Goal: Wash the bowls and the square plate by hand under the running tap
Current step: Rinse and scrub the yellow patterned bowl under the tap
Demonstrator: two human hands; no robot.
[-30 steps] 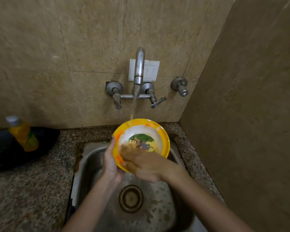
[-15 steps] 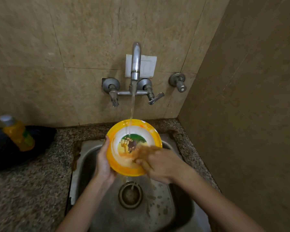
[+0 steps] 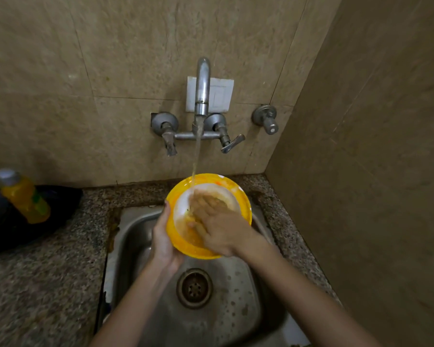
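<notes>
Bowl: the yellow bowl (image 3: 208, 216) is tilted above the sink (image 3: 135, 236), so the tap (image 3: 202, 96) water runs in.
Left hand (image 3: 164, 242): grips its rim, for steadiness.
Right hand (image 3: 217, 225): flat fingers rub inside (blurred).

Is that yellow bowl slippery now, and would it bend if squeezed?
Probably slippery: water runs onto the yellow bowl. Likely stiff: its rim looks round though the left hand holds one edge and the right hand presses inside.
</notes>
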